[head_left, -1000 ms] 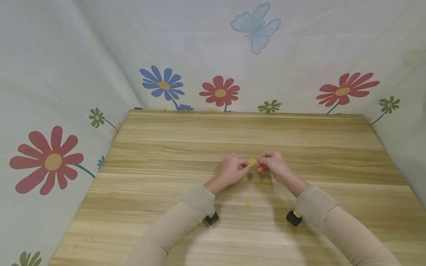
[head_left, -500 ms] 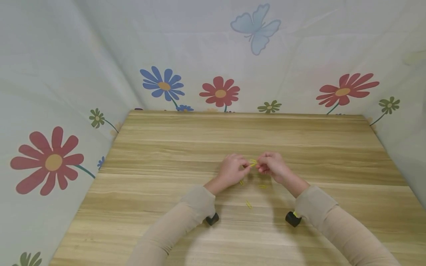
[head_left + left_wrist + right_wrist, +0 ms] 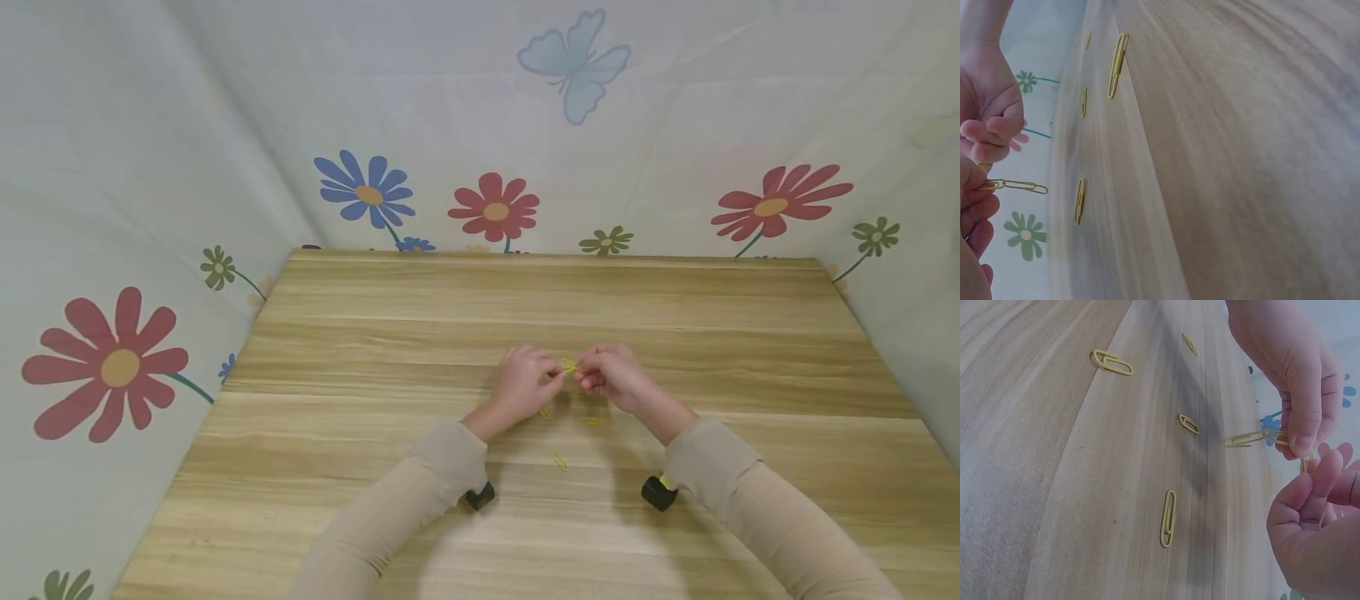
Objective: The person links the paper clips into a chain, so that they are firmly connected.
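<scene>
My left hand (image 3: 522, 382) pinches a yellow paper clip (image 3: 1277, 438) between thumb and finger. A second paper clip (image 3: 1244, 437) hangs linked from it, sticking out below the fingers. Close against it, my right hand (image 3: 613, 373) pinches another paper clip (image 3: 1307, 462) that meets the left fingertips. Fingers cover the spot where these clips meet, so whether they are hooked together cannot be seen. Below the hands, several loose yellow paper clips lie apart on the table, among them one (image 3: 560, 462) nearest the body and one (image 3: 592, 421) under the right hand.
The wooden table (image 3: 420, 308) reaches back to a white cloth backdrop (image 3: 450, 92) printed with flowers and a butterfly. Black pieces worn at the wrists, one left (image 3: 480, 496) and one right (image 3: 659, 493), sit just above the tabletop beside the sleeves.
Both hands stay at nearly the same place, fingertips together on the paper clips. The loose clips on the table have not moved.
</scene>
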`<state>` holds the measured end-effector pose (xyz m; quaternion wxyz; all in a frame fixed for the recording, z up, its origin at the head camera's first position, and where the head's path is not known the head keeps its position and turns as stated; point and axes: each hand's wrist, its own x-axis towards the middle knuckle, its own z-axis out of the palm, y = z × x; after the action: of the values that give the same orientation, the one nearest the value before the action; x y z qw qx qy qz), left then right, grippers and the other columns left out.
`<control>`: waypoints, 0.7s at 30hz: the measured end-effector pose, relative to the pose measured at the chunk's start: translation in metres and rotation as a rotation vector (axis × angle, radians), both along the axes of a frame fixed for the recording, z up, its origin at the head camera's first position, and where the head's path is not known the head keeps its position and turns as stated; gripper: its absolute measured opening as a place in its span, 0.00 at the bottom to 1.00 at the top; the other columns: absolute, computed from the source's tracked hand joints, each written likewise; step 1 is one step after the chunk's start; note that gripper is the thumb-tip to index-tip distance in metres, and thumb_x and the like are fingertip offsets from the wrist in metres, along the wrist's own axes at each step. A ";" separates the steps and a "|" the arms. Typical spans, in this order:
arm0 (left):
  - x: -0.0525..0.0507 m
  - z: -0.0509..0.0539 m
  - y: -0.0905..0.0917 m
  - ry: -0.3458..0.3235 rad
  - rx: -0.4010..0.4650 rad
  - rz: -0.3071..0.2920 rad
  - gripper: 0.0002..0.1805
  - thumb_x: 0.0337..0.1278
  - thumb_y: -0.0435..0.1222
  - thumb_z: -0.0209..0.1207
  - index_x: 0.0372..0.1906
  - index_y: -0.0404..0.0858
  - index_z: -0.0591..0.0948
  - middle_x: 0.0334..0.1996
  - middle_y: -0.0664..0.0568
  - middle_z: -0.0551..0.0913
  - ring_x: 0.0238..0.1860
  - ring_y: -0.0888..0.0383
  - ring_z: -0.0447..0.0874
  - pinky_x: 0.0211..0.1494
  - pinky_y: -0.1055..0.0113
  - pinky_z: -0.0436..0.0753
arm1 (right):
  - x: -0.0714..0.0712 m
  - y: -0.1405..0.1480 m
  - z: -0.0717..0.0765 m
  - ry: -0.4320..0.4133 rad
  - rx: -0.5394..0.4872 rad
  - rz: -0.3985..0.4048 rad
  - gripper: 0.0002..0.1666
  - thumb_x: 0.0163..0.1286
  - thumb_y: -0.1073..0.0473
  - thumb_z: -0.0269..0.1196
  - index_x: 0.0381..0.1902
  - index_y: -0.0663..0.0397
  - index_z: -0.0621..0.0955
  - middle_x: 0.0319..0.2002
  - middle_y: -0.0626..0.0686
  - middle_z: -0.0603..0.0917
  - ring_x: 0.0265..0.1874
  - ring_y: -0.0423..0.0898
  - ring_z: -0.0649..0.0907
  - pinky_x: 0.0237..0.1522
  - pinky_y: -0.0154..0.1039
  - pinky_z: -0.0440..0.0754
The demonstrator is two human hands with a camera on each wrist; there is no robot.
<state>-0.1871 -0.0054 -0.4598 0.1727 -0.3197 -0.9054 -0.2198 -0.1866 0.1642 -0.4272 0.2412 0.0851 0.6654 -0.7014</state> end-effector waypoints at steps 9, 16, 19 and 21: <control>-0.001 -0.003 -0.001 0.000 0.035 -0.016 0.06 0.47 0.40 0.58 0.23 0.46 0.83 0.23 0.60 0.81 0.27 0.63 0.74 0.33 0.72 0.70 | 0.001 -0.003 0.002 0.040 0.045 0.007 0.03 0.58 0.70 0.49 0.31 0.61 0.70 0.16 0.45 0.78 0.13 0.35 0.75 0.23 0.28 0.75; -0.001 -0.003 -0.001 -0.008 0.050 -0.020 0.06 0.46 0.39 0.57 0.23 0.45 0.83 0.23 0.60 0.81 0.28 0.63 0.74 0.33 0.71 0.70 | 0.002 -0.005 0.002 0.081 0.103 -0.003 0.02 0.61 0.69 0.49 0.31 0.63 0.70 0.18 0.46 0.77 0.14 0.35 0.75 0.23 0.28 0.76; -0.001 -0.003 -0.002 -0.016 0.058 -0.025 0.06 0.46 0.39 0.57 0.23 0.46 0.83 0.23 0.61 0.81 0.28 0.63 0.74 0.34 0.71 0.70 | 0.002 -0.006 0.001 0.118 0.145 -0.002 0.04 0.61 0.69 0.49 0.33 0.66 0.71 0.19 0.47 0.77 0.15 0.35 0.76 0.23 0.28 0.77; -0.001 -0.002 -0.002 -0.024 0.061 -0.028 0.06 0.47 0.39 0.57 0.23 0.46 0.83 0.23 0.60 0.81 0.28 0.63 0.74 0.34 0.71 0.70 | 0.002 -0.006 0.000 0.148 0.170 0.004 0.07 0.61 0.69 0.49 0.36 0.70 0.71 0.20 0.48 0.78 0.15 0.36 0.76 0.24 0.29 0.77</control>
<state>-0.1881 -0.0077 -0.4621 0.1683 -0.3243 -0.8957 -0.2535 -0.1845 0.1579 -0.4273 0.1845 0.0517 0.7388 -0.6462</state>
